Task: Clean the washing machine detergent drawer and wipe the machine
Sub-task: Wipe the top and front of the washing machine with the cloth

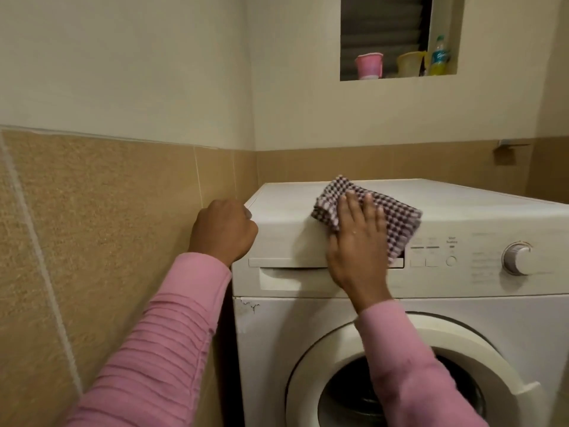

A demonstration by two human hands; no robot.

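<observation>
Two hands are shown at the upper front of a white front-loading washing machine, set in a corner beside a tan tiled wall. The right hand is laid flat with fingers straight and spread, pressing a checked cloth over the front edge where the machine's top meets the fascia; the cloth is draped partly on the top and partly down the panel, its lower corner just beside the buttons. The left hand is curled into a fist against the top left corner of the machine; nothing is seen held in it. The detergent drawer is found at the left of the fascia, closed and flush, between the two hands, with its handle recess below; the heel of the right hand overlaps its right end. The program dial lies well to the right, and the round door below.

Wiping of the exterior is judged to be the step in hand; cleaning of the drawer is judged not yet done, since it is shut. Risks are noted as follows: a button or the dial could be pressed or turned if the cloth is swept rightward with firm pressure; moisture could be carried into the controls if the cloth is wet, which cannot be told; the cloth could slide off the rounded edge if pressure is eased. A pink cup, a yellow jug and a bottle stand in a wall niche above.
</observation>
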